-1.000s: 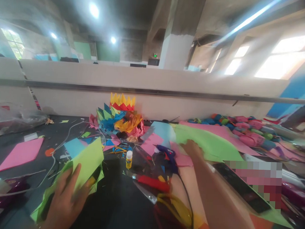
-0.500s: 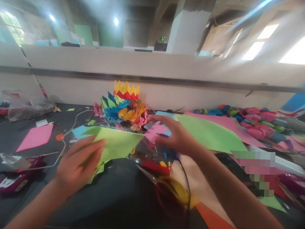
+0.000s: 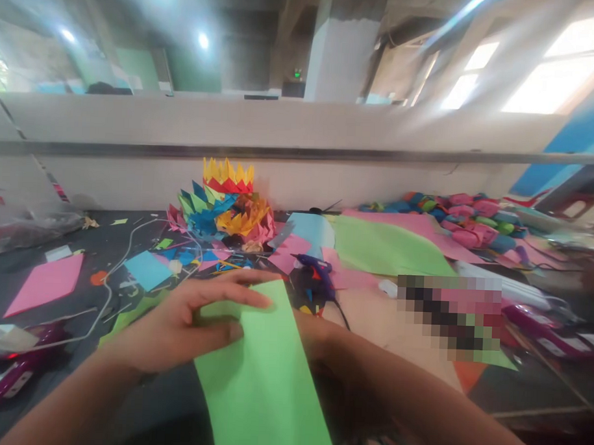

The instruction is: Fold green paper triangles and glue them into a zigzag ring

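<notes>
A long green paper sheet (image 3: 272, 371) stands between my hands and runs down past the bottom edge of the view. My left hand (image 3: 181, 322) grips its upper part, with the index finger and thumb lying against its face. Behind the sheet's right edge is my right hand (image 3: 310, 327); its fingers are hidden by the paper. Light green paper (image 3: 132, 317) lies on the table just beyond my left wrist. A dark blue glue gun (image 3: 322, 275) rests past the sheet, its cord trailing right.
Folded paper crowns (image 3: 227, 204) are piled against the white partition (image 3: 308, 184). Large green paper (image 3: 384, 245) covers pink and blue sheets at right. Pink paper (image 3: 46, 282) and a purple device (image 3: 29, 362) lie left. Colourful bundles (image 3: 472, 219) are heaped at back right.
The smaller light green paper has left my left hand, which now grips the long green sheet. My right hand has come back behind that sheet. The view has turned slightly right.
</notes>
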Demonstrator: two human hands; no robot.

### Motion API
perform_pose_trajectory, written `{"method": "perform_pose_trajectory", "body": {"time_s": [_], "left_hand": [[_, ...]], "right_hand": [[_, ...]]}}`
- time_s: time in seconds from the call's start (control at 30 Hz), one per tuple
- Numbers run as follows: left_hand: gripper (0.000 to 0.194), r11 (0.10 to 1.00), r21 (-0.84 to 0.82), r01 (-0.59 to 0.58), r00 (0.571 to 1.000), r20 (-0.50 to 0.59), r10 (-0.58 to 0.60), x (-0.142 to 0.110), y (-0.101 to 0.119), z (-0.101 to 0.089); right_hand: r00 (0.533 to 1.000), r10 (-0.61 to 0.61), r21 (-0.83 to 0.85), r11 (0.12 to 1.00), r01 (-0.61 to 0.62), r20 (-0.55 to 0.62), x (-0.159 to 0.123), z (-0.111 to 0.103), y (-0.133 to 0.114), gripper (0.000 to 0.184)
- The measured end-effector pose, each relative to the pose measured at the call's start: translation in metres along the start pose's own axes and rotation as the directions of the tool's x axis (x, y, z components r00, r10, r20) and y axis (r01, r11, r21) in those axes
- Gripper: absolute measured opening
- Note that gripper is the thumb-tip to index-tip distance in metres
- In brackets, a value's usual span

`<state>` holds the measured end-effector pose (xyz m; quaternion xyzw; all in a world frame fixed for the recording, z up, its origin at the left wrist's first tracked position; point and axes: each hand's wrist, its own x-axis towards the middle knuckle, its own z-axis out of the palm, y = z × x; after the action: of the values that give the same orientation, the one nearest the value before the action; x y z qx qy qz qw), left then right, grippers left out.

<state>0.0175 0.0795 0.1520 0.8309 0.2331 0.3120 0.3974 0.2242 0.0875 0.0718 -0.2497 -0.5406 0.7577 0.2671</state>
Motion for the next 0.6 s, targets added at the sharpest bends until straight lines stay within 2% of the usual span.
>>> {"method": "perform_pose_trajectory", "body": {"time_s": [0.07,0.1,0.13,0.23,0.3,0.4,0.5,0.6], "left_hand": [[0.031,0.992,-0.017,0.127,0.991,-0.042,-0.128,0.007,-0.002,-0.009],[0.035,0.981,-0.042,0.191,0.979,-0.064,-0.194,0.009,-0.005,-0.014],[0.040,0.967,-0.074,0.244,0.965,-0.085,-0.250,0.012,-0.008,-0.019],[0.055,0.935,-0.101,0.339,0.924,-0.153,-0.351,0.017,-0.023,-0.030],[0.054,0.924,-0.051,0.379,0.909,-0.166,-0.382,0.021,-0.033,-0.032],[0.038,0.910,-0.019,0.415,0.900,-0.141,-0.413,0.030,-0.044,-0.026],[0.027,0.891,-0.050,0.451,0.869,-0.203,-0.451,0.041,-0.045,-0.017],[0.039,0.895,-0.066,0.442,0.837,-0.329,-0.437,0.050,-0.043,-0.010]], "right_hand": [[0.986,0.044,0.057,0.998,-0.035,-0.160,-0.008,-0.010,0.000,0.038],[0.962,0.040,0.035,0.999,-0.032,-0.271,-0.014,-0.017,-0.005,0.034],[0.916,-0.024,-0.037,0.999,0.010,-0.399,-0.021,-0.026,-0.013,0.031],[0.794,-0.213,-0.277,0.959,0.059,-0.569,-0.045,-0.052,-0.043,0.028],[0.735,-0.346,-0.470,0.882,0.043,-0.582,-0.056,-0.063,-0.062,0.026],[0.640,-0.534,-0.684,0.730,0.019,-0.553,-0.061,-0.072,-0.078,0.022],[0.554,-0.644,-0.770,0.638,0.010,-0.527,-0.057,-0.075,-0.082,0.019],[0.522,-0.683,-0.790,0.612,0.026,-0.511,-0.051,-0.075,-0.079,0.019]]}}
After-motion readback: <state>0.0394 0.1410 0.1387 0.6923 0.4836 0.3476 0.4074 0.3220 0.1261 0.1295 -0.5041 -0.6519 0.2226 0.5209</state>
